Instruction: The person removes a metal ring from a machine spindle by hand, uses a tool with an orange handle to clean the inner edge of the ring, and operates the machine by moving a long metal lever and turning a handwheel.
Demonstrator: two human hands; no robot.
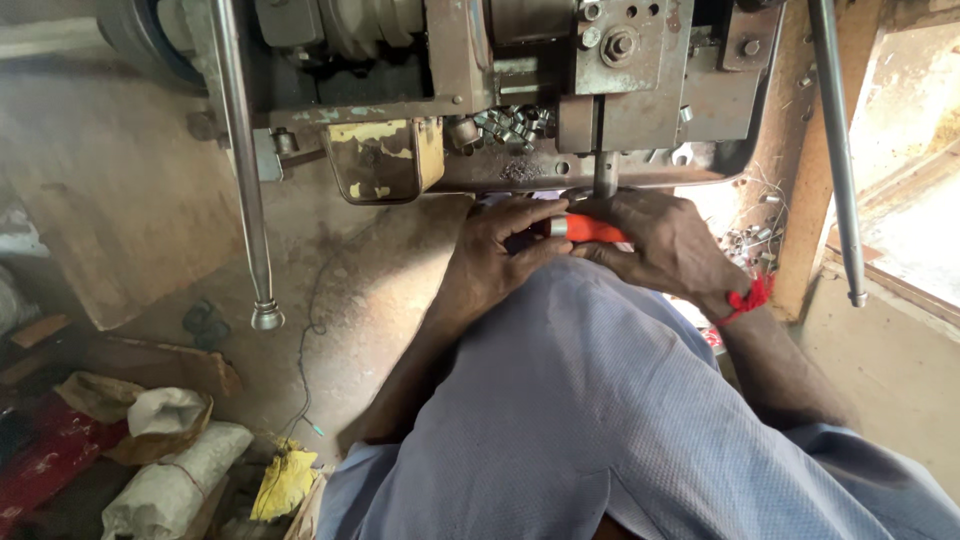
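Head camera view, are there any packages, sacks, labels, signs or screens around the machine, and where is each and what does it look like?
No labels, signs or screens show.
White sack: floor, lower left, lumpy, lying on its side.
Tied sack: just above it, white top over tan.
Yellow bag: floor beside the person's leg, crumpled.

Dusty concrete floor (150, 200); sacks (170, 480) lower left; daylight right.

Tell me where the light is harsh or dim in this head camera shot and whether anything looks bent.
Head view: daylight blows out the pale ledge at right; the grimy grey metal press sits dim; both hands on the orange-handled tool are sharp; the long steel rods bow outward from wide-lens distortion.
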